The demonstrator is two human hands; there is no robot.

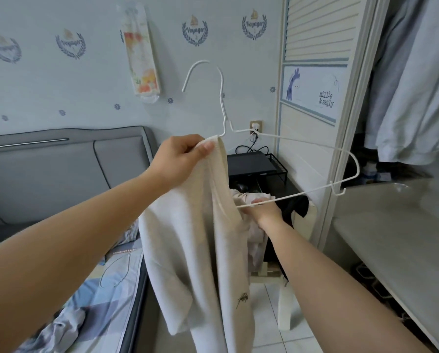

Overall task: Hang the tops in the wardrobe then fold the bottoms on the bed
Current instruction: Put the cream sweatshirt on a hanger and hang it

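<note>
stage: threading cream top (203, 240) onto white hanger (277, 138), not yet in wardrobe (351, 98) | left hand (185, 159) pinches its shoulder | right hand (261, 210) grasps hanger bar | bottoms unfolded

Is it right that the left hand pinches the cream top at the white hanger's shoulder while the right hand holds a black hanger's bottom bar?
Not quite. In the head view the right hand holds the same white hanger; no black hanger shows. The left hand does pinch the cream top there.
</note>
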